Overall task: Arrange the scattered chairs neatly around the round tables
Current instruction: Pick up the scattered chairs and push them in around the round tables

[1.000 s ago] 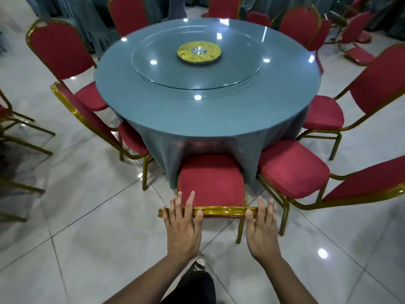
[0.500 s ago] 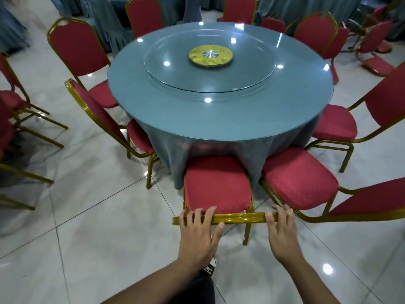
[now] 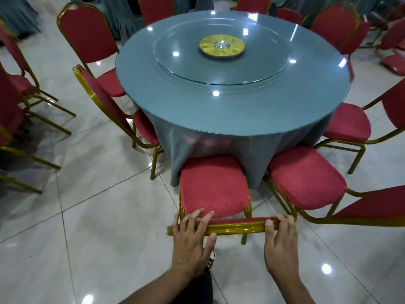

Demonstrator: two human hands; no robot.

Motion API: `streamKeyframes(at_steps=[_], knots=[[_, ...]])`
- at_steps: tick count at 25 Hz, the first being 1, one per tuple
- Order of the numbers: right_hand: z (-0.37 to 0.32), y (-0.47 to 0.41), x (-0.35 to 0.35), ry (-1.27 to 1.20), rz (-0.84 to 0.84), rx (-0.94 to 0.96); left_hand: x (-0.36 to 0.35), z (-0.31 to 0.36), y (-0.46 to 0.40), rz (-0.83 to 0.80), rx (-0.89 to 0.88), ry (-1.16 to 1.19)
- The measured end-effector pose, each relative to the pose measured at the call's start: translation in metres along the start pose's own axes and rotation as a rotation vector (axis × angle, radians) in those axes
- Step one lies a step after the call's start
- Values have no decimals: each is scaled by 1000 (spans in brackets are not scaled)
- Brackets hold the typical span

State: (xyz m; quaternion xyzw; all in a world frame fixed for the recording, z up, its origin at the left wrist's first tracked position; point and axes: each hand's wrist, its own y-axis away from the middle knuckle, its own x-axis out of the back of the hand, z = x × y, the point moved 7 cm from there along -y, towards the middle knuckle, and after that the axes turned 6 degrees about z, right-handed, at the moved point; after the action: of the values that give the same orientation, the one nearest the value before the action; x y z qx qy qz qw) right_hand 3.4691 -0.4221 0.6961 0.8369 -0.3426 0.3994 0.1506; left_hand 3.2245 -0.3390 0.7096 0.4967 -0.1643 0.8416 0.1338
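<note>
A pale, glossy tiled floor (image 3: 92, 227) fills the frame, ceiling lights glinting off it. At centre sits the big round desk (image 3: 285, 119), draped in a grey-blue cloth (image 3: 175, 154) that falls to the floor, its top under glass. A glass turntable (image 3: 186, 64) rides on the middle of it, with a gold disc (image 3: 221, 47) at the hub.

Red chairs with gold frames ring the desk. On the left, one chair (image 3: 105, 99) stands with its seat partly under the rim, and another (image 3: 87, 34) is behind it. On the right, a chair (image 3: 304, 181) sits angled, seat just beside the cloth, with a further one (image 3: 348, 123) beyond it. More stand on the far side, and loose chairs (image 3: 15, 88) sit well apart at the left edge.

Front and centre is the chair being worked (image 3: 213, 187): its seat's front edge meets the hanging cloth, its backrest nearest the camera. The left hand (image 3: 190, 244) lies over the top rail of the backrest near its left end, fingers curled over, thumb beneath. The right hand (image 3: 280, 242) takes the rail's right end, thumb on the gold tube, fingers wrapped round the end. A dark trouser leg and a shoe (image 3: 210, 261) show below, between the forearms.
</note>
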Motion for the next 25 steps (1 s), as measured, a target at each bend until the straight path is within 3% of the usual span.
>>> streamKeyframes(at_steps=[4, 8, 13, 17, 25], knots=[[-27, -9, -18, -43, 38, -41, 9, -33, -55, -28, -120, -14], [-43, -53, -8, -41, 100, -46, 9, -17, -96, -11, -144, -1], [-5, -53, 18, 51, 127, 44, -16, 11, -62, -44, -177, 19], [16, -16, 12, 91, 156, -62, -19, 2, -59, -56, -256, 5], [-22, -98, -9, 1, 67, -115, -19, -6, -172, -108, -208, 22]])
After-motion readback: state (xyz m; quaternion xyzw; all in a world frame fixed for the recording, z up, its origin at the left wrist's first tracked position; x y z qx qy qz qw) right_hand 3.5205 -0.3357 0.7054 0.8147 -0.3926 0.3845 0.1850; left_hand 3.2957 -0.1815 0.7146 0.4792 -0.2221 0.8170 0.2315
